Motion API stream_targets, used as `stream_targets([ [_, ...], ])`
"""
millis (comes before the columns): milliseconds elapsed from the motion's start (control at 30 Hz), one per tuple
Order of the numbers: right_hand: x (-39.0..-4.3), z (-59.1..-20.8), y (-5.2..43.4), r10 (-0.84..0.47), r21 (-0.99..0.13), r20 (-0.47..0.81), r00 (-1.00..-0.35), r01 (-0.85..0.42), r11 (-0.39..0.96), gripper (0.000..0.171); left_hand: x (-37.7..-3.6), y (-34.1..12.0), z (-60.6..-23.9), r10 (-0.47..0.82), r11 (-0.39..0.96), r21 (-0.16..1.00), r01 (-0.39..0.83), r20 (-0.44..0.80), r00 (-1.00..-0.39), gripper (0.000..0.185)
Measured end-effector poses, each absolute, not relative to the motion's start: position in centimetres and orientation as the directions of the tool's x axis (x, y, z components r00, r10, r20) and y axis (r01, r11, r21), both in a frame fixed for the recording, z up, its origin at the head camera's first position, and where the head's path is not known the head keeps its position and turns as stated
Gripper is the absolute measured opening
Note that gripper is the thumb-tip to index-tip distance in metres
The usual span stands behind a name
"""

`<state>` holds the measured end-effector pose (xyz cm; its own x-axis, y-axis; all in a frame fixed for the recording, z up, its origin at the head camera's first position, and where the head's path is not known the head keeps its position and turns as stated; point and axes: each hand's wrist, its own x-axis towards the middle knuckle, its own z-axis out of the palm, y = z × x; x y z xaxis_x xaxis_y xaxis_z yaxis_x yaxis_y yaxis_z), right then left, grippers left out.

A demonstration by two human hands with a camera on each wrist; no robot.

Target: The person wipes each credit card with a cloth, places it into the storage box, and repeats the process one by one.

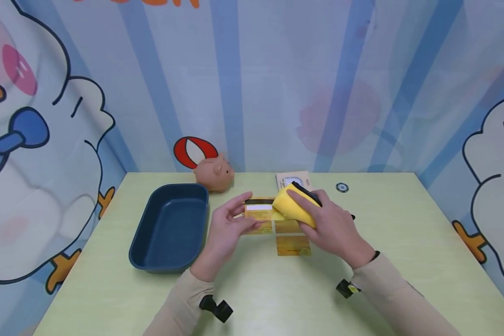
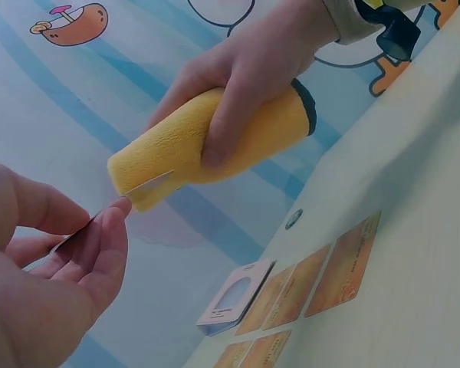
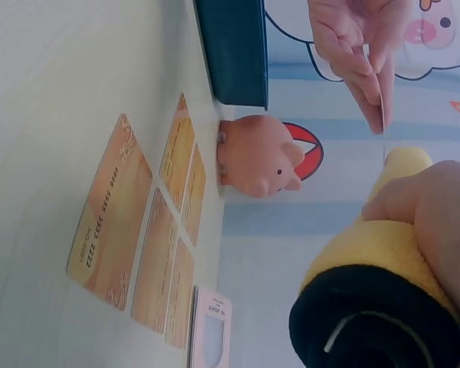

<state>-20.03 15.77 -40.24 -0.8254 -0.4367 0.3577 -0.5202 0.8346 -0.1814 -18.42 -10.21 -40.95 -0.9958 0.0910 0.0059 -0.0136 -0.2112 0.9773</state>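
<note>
Gold card point(image 1: 258, 208): held above the desk point(image 1: 273, 294), right of the blue tray point(image 1: 172, 228). Left hand point(image 1: 227, 227) pinches one end, thumb against fingers; right hand point(image 1: 335, 226) curls firmly around yellow fabric point(image 1: 291, 205) at the opposite end.

Card point(image 3: 111, 213), numbered — 6666 5555 3333 2222

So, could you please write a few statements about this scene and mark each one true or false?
1. The left hand holds a card. True.
2. The right hand grips the blue tray. False: the right hand grips a yellow cloth.
3. In the head view, the pig figure is left of the round token. True.
4. Only two cards lie on the table. False: five cards lie on the table, outside the blue tray.
</note>
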Motion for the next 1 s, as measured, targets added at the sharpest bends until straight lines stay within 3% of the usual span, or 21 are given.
stream_targets([
  [367,-20.4,-40.6,17.0,-0.415,-0.193,0.370,-0.831,-0.506,0.841,0.072,-18.6,-12.2,-39.9,0.132,-0.078,0.997,-0.003,0.007,-0.991,0.060],
  [633,-20.2,-40.5,17.6,-0.402,-0.213,0.383,-0.831,-0.503,0.837,0.068,-19.2,-14.9,-37.9,0.088,0.007,0.998,0.067,0.066,-0.994,0.059],
  [1000,-20.3,-40.5,18.7,-0.394,-0.220,0.389,-0.833,-0.499,0.838,0.067,-20.8,-18.6,-36.0,0.015,0.202,0.977,0.062,0.060,-0.998,0.054],
])
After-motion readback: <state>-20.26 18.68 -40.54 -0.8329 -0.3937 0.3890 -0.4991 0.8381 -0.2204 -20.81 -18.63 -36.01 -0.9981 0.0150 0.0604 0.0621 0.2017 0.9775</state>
